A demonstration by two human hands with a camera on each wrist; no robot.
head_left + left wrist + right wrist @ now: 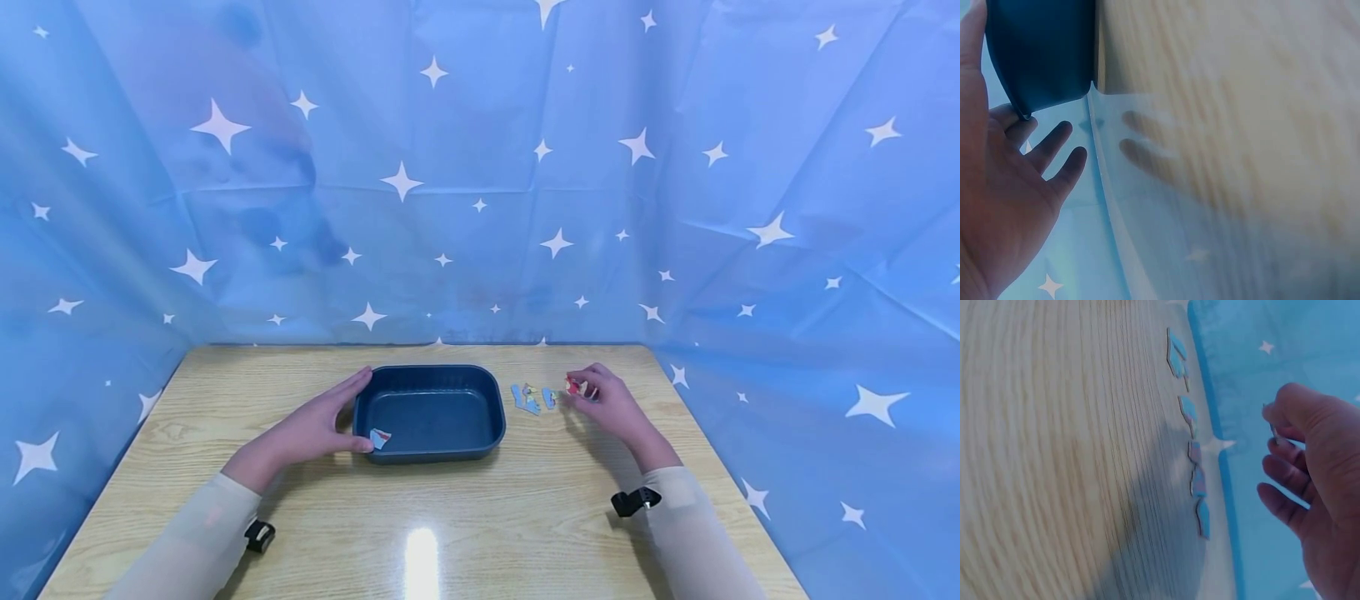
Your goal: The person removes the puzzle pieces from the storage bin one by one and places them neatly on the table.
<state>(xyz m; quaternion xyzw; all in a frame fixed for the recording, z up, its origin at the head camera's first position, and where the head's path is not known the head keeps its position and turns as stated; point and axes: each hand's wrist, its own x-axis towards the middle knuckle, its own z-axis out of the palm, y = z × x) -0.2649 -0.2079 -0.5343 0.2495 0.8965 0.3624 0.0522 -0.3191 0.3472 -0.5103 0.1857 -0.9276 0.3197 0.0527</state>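
Observation:
My left hand [327, 422] holds the dark blue rectangular tray [495, 408] by its left end, with the thumb at the front corner and the fingers at the back corner. In the left wrist view, some fingertips of the left hand [1019, 181] touch the tray's rim while two fingers stand clear of it. One light-blue and red puzzle piece [379, 438] lies in the tray's front left corner. To the right, my right hand [606, 402] pinches a red and cream puzzle piece [573, 386] above the table. In the right wrist view, that piece [1274, 431] shows edge-on between thumb and fingertip.
Several light-blue puzzle pieces [528, 402] lie between the tray and the right hand; the right wrist view shows loose pieces [1198, 481] in a row. The wooden table [360, 517] ends at a blue curtain with white stars [480, 167] behind and at both sides.

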